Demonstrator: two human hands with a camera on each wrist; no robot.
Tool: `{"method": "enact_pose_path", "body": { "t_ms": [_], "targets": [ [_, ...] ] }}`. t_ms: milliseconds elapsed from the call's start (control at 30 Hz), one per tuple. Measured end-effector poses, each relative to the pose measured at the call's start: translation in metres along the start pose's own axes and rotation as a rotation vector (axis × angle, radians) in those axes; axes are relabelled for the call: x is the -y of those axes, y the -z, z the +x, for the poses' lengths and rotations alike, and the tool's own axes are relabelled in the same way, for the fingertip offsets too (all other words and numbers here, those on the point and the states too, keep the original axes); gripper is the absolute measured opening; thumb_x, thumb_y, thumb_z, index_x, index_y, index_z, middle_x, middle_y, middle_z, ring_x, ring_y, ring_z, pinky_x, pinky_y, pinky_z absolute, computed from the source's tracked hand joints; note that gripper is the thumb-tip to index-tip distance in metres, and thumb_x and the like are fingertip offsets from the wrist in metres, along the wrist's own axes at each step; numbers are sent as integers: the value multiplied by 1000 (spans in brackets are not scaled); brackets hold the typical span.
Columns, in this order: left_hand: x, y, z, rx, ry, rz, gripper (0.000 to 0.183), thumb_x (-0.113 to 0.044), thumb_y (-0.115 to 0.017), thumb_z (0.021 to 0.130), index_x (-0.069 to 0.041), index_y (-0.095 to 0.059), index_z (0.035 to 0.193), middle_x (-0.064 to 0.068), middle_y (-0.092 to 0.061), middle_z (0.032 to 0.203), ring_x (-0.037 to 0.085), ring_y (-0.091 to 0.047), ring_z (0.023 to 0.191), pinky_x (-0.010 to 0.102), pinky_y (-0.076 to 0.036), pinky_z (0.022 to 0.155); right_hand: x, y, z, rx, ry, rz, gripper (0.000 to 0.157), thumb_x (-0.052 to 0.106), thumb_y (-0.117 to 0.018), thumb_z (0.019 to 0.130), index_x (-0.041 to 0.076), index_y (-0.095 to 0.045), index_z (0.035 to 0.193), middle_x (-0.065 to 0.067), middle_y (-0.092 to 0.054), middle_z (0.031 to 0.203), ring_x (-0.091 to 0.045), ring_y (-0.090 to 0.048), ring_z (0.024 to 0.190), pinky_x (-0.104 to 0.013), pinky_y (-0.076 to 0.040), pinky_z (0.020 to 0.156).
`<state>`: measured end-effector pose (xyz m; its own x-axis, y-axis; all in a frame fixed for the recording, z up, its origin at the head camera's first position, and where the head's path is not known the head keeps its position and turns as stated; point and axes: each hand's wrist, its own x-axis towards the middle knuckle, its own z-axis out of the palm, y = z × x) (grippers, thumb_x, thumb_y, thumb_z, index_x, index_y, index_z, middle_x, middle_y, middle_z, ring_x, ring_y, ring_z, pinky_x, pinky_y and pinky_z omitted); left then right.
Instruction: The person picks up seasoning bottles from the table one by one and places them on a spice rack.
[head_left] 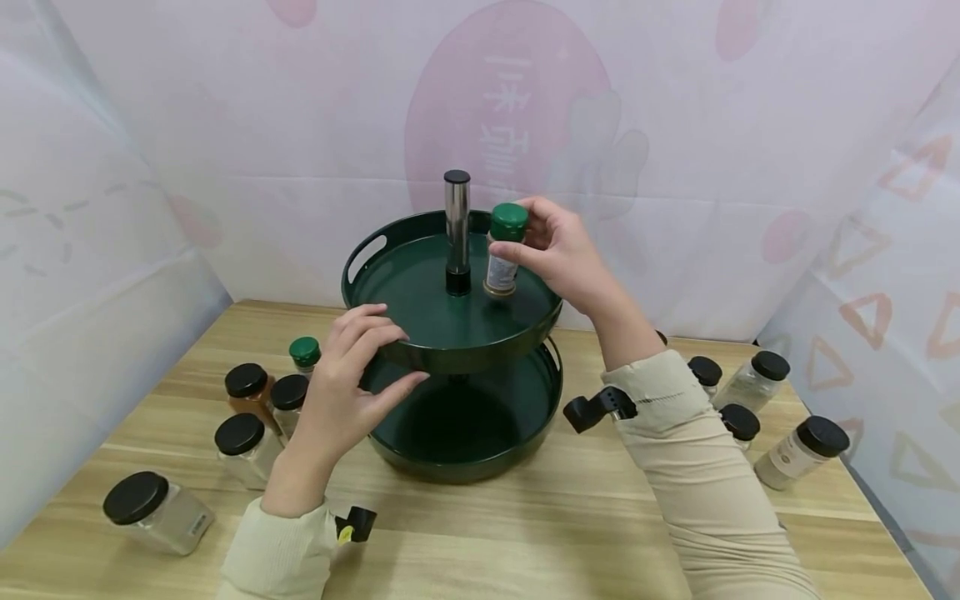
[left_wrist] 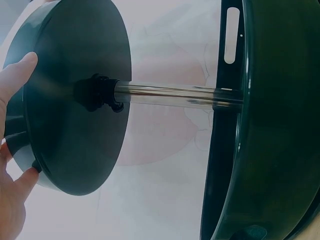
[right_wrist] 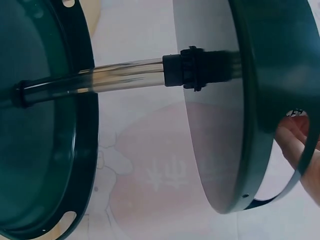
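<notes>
A dark green two-tier round tray stands on the wooden table, its upper tier (head_left: pixel 412 321) and lower tier (head_left: pixel 463 468) joined by a metal post (head_left: pixel 457 221). My left hand (head_left: pixel 348 383) grips the upper tier's near left rim, fingers over the edge and thumb below. Between the fingers and thumb of my right hand (head_left: pixel 562 250) is a spice jar (head_left: pixel 501 273) with a green lid and pale label. It tilts slightly, its base close over the upper tier's floor, right of the post. Through a handle slot in the right wrist view, some right fingers (right_wrist: pixel 292 142) show.
Several black-lidded spice jars stand at the left, one clear jar (head_left: pixel 161 517) nearest the front, plus a green-lidded jar (head_left: pixel 305 354). More black-lidded jars, including a labelled one (head_left: pixel 798 454), are at the right beside my sleeve. A printed white cloth (head_left: pixel 300 125) hangs behind the table.
</notes>
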<state>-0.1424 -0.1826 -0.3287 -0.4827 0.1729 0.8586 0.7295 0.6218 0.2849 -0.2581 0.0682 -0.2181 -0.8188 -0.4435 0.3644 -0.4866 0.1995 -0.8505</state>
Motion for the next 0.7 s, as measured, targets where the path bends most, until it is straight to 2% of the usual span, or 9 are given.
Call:
{"method": "enact_pose_path", "body": {
  "t_ms": [367,700],
  "targets": [
    [-1,1,0,10,17,7,50,-52,-64,91,-4,-67,106,13,-65,109,34,-50,128,29,-35,118,2,-5,4,7,-37,-17,43,8,-73,90,3,-55,129,-16,-67,119,-23,-68,101,-39,-55,99],
    [-1,1,1,3,7,4,50,-51,-64,91,-3,-67,106,14,-65,109,35,-50,127,27,-34,118,0,-7,5,21,-59,-24,43,8,-71,91,4,-54,130,-15,-67,119,-21,-68,100,-38,-55,97]
  ]
}}
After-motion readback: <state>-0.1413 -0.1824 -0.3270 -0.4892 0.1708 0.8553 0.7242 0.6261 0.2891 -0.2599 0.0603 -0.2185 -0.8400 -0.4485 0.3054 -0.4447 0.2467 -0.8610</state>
